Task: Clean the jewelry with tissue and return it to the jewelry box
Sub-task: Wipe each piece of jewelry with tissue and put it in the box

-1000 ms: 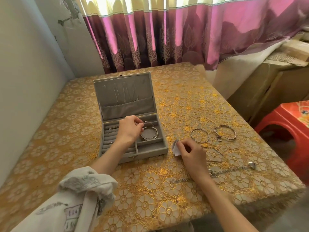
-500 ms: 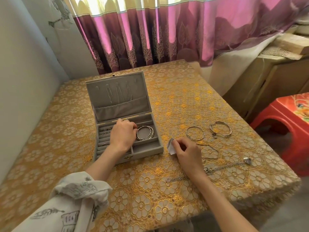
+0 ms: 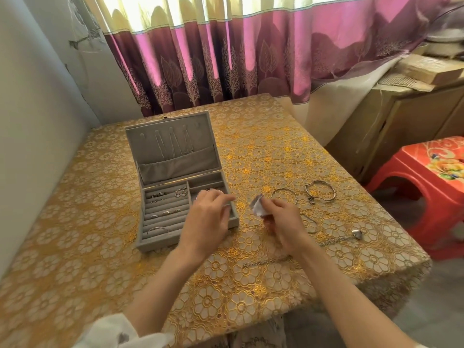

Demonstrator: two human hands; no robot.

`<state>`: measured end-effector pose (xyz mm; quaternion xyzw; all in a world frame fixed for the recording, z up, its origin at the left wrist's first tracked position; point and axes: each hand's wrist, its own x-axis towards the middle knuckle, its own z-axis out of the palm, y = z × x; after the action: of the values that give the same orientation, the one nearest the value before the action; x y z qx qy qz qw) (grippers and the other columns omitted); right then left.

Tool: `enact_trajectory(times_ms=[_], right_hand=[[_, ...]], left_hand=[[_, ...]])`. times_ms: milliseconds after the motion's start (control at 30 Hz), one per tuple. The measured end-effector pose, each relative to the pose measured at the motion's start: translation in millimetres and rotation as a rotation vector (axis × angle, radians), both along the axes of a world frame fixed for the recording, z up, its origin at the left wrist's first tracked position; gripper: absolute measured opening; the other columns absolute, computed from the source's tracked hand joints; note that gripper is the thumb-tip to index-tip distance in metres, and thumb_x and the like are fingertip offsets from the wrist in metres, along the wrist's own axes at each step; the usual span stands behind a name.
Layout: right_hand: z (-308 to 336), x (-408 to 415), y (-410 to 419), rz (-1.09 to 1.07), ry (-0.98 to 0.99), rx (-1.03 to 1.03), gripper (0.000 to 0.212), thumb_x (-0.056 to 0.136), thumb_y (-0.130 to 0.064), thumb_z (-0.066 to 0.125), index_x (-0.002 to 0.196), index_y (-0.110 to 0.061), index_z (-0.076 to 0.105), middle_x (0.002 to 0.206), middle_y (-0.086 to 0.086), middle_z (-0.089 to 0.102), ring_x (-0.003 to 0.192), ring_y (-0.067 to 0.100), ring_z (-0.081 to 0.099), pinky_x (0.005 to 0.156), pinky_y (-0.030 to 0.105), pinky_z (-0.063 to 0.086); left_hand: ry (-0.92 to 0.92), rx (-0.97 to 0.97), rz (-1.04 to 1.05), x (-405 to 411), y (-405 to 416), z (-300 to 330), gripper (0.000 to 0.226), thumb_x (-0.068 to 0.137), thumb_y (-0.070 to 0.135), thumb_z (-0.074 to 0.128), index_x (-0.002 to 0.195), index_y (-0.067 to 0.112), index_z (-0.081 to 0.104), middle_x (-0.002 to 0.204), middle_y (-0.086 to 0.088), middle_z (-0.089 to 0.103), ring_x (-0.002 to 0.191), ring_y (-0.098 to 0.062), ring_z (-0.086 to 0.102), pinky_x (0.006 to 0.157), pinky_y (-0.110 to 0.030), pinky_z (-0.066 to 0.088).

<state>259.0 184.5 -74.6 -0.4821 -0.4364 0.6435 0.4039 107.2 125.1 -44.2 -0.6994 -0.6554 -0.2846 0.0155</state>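
Now your right hand point(image 3: 283, 222), pinching the tissue point(image 3: 258, 208), sits nearest the bangles point(image 3: 285, 195) just beyond; left hand point(image 3: 208, 217) hovers loosely curled, empty.

We see a gold floral lace-covered tabletop point(image 3: 263, 151) bearing an open grey velvet jewelry box point(image 3: 160, 222), two silver bangles point(image 3: 320, 190), and a silver chain point(image 3: 336, 239).

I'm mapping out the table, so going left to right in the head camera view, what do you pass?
Jewelry box → left hand → tissue in the right hand → plain bangle → clasp bangle → red stool.
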Motion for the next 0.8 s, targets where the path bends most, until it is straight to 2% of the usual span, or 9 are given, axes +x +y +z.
enact_trajectory(times_ms=[100, 167, 300, 400, 500, 533, 633, 700, 800], right_hand=[[16, 20, 6, -0.079, 0.228, -0.023, 0.017, 0.091, -0.015, 0.053, 0.093, -0.002, 0.063, 0.09, 0.008, 0.056, 0.073, 0.014, 0.047, 0.061, 0.023, 0.039], [21, 37, 10, -0.134, 0.278, 0.006, 0.016, 0.092, -0.015, 0.052, 0.093, -0.004, 0.063, 0.089, 0.007, 0.056, 0.074, 0.012, 0.047, 0.059, 0.021, 0.04], [12, 71, 11, -0.251, 0.112, 0.091, 0.017, 0.092, -0.018, 0.053, 0.085, -0.009, 0.066, 0.084, 0.006, 0.058, 0.073, 0.014, 0.049, 0.062, 0.024, 0.04], [-2, 85, 6, -0.267, -0.001, 0.146, 0.019, 0.092, -0.019, 0.053, 0.087, -0.007, 0.067, 0.08, 0.006, 0.061, 0.068, 0.014, 0.05, 0.056, 0.022, 0.041], [-14, 93, 4, -0.298, -0.067, 0.181, 0.016, 0.092, -0.02, 0.054, 0.088, -0.011, 0.068, 0.085, 0.006, 0.066, 0.077, 0.016, 0.057, 0.069, 0.029, 0.046], [-17, 95, 4, -0.301, -0.085, 0.198, 0.016, 0.091, -0.02, 0.054, 0.088, -0.013, 0.068, 0.086, 0.006, 0.067, 0.08, 0.017, 0.058, 0.072, 0.031, 0.046], [-22, 98, 4, -0.278, -0.106, 0.228, 0.014, 0.091, -0.021, 0.055, 0.09, -0.015, 0.068, 0.09, 0.001, 0.067, 0.087, 0.015, 0.06, 0.077, 0.027, 0.047], [-23, 97, 4, -0.264, -0.116, 0.239, 0.013, 0.091, -0.021, 0.055, 0.09, -0.017, 0.068, 0.092, 0.001, 0.067, 0.089, 0.014, 0.06, 0.077, 0.024, 0.047], [-21, 97, 5, -0.25, -0.104, 0.228, 0.014, 0.092, -0.02, 0.054, 0.087, -0.018, 0.067, 0.09, 0.004, 0.067, 0.082, 0.013, 0.057, 0.07, 0.022, 0.044]], left_hand=[[-0.055, -0.029, -0.093, 29, -10, -8, 0.025, 0.091, 0.012, 0.054, 0.114, 0.013, 0.063, 0.109, 0.002, 0.061, 0.104, -0.007, 0.048, 0.092, -0.016, 0.039], [-0.07, -0.08, -0.152, 43, -9, -14, 0.026, 0.093, 0.014, 0.052, 0.118, 0.016, 0.061, 0.114, 0.003, 0.059, 0.11, -0.007, 0.048, 0.096, -0.015, 0.036], [-0.047, -0.205, -0.21, 67, 4, -21, 0.029, 0.095, 0.017, 0.049, 0.122, 0.02, 0.058, 0.115, 0.001, 0.056, 0.11, -0.013, 0.048, 0.091, -0.02, 0.039], [-0.02, -0.292, -0.218, 83, 17, -25, 0.028, 0.095, 0.02, 0.048, 0.122, 0.021, 0.057, 0.114, 0.0, 0.054, 0.107, -0.015, 0.05, 0.088, -0.024, 0.042], [0.01, -0.36, -0.221, 95, 28, -29, 0.022, 0.093, 0.023, 0.051, 0.112, 0.02, 0.062, 0.111, -0.001, 0.054, 0.102, -0.018, 0.052, 0.086, -0.036, 0.048], [0.009, -0.38, -0.211, 96, 31, -29, 0.018, 0.091, 0.022, 0.054, 0.107, 0.019, 0.063, 0.108, -0.001, 0.053, 0.099, -0.017, 0.052, 0.085, -0.036, 0.048], [-0.024, -0.416, -0.189, 97, 39, -29, 0.01, 0.088, 0.02, 0.059, 0.095, 0.017, 0.066, 0.101, 0.0, 0.049, 0.093, -0.017, 0.05, 0.081, -0.036, 0.049], [0.029, -0.411, -0.2, 97, 42, -29, 0.012, 0.089, 0.023, 0.058, 0.097, 0.018, 0.065, 0.099, 0.001, 0.047, 0.095, -0.015, 0.046, 0.08, -0.034, 0.048], [0.134, -0.394, -0.233, 99, 44, -32, 0.015, 0.092, 0.025, 0.052, 0.101, 0.016, 0.061, 0.105, 0.001, 0.046, 0.102, -0.015, 0.04, 0.087, -0.032, 0.042]])
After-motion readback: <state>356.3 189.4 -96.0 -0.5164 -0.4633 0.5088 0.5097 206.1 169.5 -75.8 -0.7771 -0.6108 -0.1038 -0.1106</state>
